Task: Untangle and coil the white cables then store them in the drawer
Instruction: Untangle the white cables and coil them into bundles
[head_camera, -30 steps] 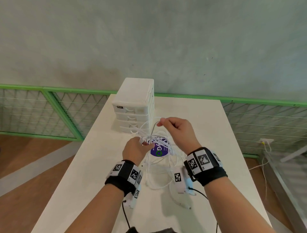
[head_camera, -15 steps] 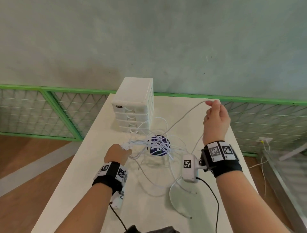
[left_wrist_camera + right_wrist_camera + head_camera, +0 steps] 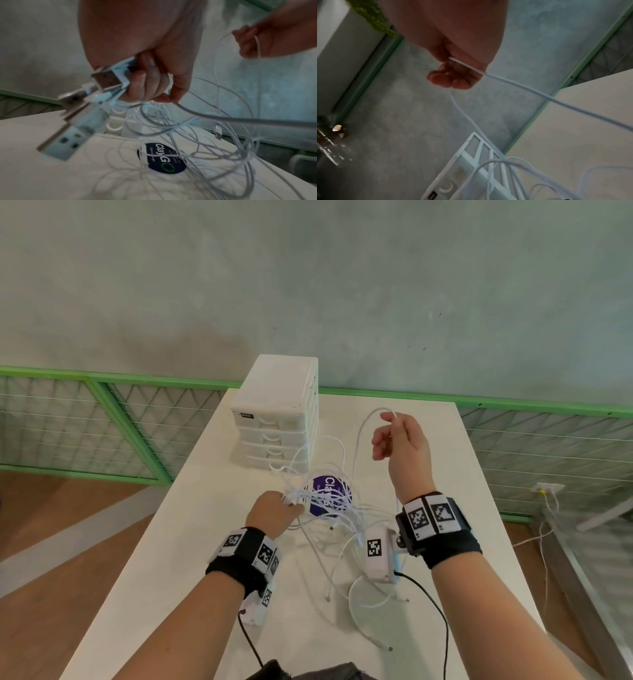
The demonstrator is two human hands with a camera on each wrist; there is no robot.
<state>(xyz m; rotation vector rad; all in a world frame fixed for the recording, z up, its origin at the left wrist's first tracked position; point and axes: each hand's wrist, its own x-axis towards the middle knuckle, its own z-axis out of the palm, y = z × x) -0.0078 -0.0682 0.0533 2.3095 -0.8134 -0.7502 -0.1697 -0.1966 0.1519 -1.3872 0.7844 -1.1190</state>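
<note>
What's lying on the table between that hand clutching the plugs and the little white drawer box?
In the head view, tangled white cables and a purple round sticker lie between the left hand and drawer unit.

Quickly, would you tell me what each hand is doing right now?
Left hand: grips a bunch of white USB cable plugs.
Right hand: pinches one thin white cable, raised.

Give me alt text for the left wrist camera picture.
The left hand grips a bunch of USB plugs, and tangled white cables trail from it over a white table and a round dark sticker. The right hand lifts one strand at upper right.
</note>
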